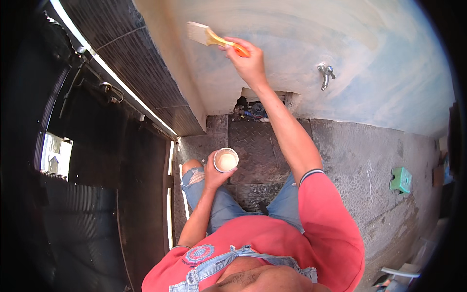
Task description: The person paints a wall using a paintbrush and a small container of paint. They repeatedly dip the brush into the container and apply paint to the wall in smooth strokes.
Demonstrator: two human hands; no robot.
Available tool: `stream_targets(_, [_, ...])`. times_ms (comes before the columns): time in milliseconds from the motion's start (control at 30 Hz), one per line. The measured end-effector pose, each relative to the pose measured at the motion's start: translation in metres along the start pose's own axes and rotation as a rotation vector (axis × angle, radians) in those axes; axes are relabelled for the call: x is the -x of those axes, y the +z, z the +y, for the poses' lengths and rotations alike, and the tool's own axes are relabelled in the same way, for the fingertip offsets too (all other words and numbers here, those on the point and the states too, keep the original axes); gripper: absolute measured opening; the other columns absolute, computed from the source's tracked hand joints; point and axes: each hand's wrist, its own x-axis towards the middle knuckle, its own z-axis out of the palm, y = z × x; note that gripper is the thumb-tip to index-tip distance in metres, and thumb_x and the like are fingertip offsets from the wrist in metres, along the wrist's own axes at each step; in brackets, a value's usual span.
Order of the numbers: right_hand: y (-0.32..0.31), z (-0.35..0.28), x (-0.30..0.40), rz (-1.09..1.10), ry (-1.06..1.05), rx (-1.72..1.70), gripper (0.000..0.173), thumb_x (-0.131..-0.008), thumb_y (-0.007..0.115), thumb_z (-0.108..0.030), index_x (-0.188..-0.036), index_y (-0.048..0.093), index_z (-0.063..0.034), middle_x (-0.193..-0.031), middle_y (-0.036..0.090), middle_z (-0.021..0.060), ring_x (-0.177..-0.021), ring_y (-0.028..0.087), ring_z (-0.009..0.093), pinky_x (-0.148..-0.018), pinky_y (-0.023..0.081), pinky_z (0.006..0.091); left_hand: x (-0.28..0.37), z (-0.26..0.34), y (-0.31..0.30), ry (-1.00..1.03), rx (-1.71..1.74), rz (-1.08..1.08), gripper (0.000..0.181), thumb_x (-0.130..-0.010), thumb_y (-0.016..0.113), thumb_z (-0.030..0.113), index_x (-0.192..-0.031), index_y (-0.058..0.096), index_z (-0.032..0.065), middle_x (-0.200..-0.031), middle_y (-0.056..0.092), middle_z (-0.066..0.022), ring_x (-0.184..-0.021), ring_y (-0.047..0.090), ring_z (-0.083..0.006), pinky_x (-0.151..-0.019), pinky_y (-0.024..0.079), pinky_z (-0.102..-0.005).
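My right hand (248, 60) grips the orange and yellow handle of a flat paintbrush (215, 37), its pale bristles pointing left. The bristles are in front of the wall (292, 54), close to its left corner; whether they touch it I cannot tell. Patchy cream paint lies over blue on that wall. Lower down, near my left knee, my left hand (215, 175) is wrapped around a small cup (226, 160) with pale cream paint inside.
A metal tap (325, 75) sticks out of the wall at right. Below my right forearm is a broken hole (255, 107) with debris, above a metal floor plate (251, 149). A green stool (401, 180) stands on the right. Dark doors (95, 157) line the left.
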Motion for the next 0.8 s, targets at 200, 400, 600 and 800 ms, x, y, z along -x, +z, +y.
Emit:
stream_targets(200, [-0.025,0.012,-0.028,0.1,-0.076,0.06,0.027,-0.097,0.067,-0.01,-0.119,0.071,0.005,-0.097,0.079,0.0121,-0.091,0.074,0.012,-0.078,0.059,0.0241,0.002,-0.013,0.0,0.03,-0.009,0.014,0.091,-0.06,0.1,0.028,-0.133,0.053,0.0035,-0.122,0.07,-0.0163,-0.113,0.069,-0.0315,-0.096,0.055,-0.0417])
stream_targets(400, [-0.118,-0.011,-0.02,0.144,-0.069,0.102,0.027,-0.1,0.067,-0.012,-0.122,0.07,0.0043,-0.104,0.077,0.0138,-0.097,0.075,0.017,-0.078,0.061,0.0264,0.003,-0.021,0.003,-0.007,0.01,0.01,0.089,-0.06,0.099,0.018,-0.134,0.052,0.0019,-0.122,0.068,-0.0133,-0.116,0.067,-0.0253,-0.1,0.053,-0.0384])
stream_targets(600, [-0.222,-0.04,0.006,0.282,-0.011,0.256,0.027,-0.102,0.066,-0.012,-0.122,0.069,0.0059,-0.111,0.075,0.0146,-0.103,0.075,0.022,-0.078,0.061,0.0271,0.002,-0.023,0.008,0.001,-0.008,0.028,0.09,-0.059,0.1,0.028,-0.133,0.053,0.0049,-0.12,0.07,-0.0154,-0.112,0.069,-0.0307,-0.095,0.055,-0.0411])
stream_targets(800, [-0.295,-0.059,0.024,0.392,0.005,0.346,0.029,-0.102,0.065,-0.01,-0.124,0.067,0.0076,-0.112,0.074,0.0141,-0.104,0.075,0.024,-0.08,0.058,0.0256,0.001,-0.019,0.009,0.004,-0.004,0.021,0.088,-0.06,0.099,0.027,-0.133,0.053,0.005,-0.12,0.07,-0.0149,-0.112,0.069,-0.0301,-0.095,0.055,-0.0408])
